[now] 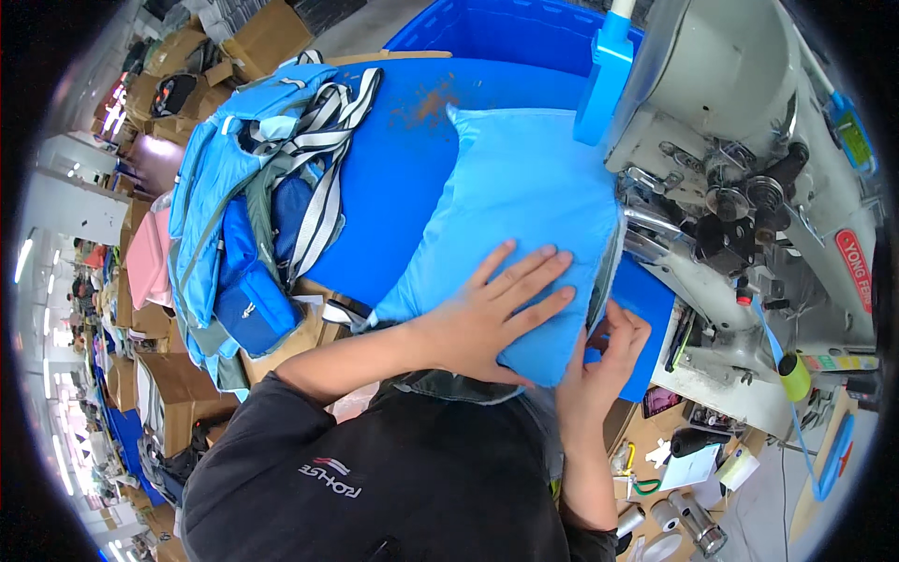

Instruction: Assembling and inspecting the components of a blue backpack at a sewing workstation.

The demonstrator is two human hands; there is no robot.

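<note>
A light blue fabric piece (pixel 524 178) lies over the blue tabletop, its right edge against the presser foot area of a sewing machine (pixel 740 178). Spread flat on its lower part is my left hand (pixel 510 314), fingers apart and pressing the cloth. My right hand (pixel 604 351) is closed at the lower right edge, with thumb and fingers pinching the fabric there. A grey layer shows along that edge under the blue one. The far end of the seam is partly hidden by the machine.
Left on the blue tabletop (pixel 384 215) lies a pile of light blue bag pieces (pixel 220 178) with striped webbing straps (pixel 323 206). A blue bin (pixel 515 37) stands beyond. Scissors (pixel 646 487) and thread spools (pixel 665 515) lie lower right. Cardboard boxes (pixel 178 403) fill the left.
</note>
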